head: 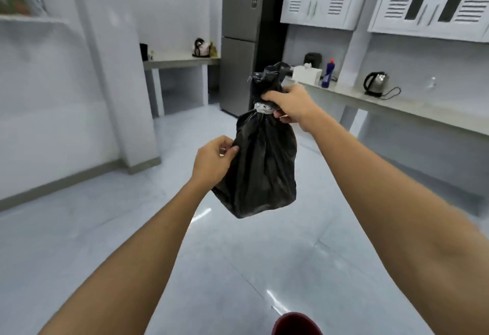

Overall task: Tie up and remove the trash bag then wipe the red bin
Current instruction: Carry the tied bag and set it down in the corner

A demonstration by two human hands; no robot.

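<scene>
A black trash bag (pixel 262 165) hangs in the air in front of me, its neck gathered and bound with a pale band. My right hand (pixel 291 104) grips that neck from the right, with the loose top of the bag sticking up above the fist. My left hand (pixel 214 160) pinches the bag's left side about halfway down. The red bin (pixel 296 325) shows only as a curved rim at the bottom edge of the view, on the floor below the bag.
A grey fridge (pixel 246 43) stands ahead. A counter (pixel 397 104) runs along the right wall with a kettle (pixel 375 83), a blue bottle (pixel 327 74) and a white box (pixel 307 73). A white pillar (pixel 116 70) rises at left. Glossy floor (pixel 105 228) lies all around.
</scene>
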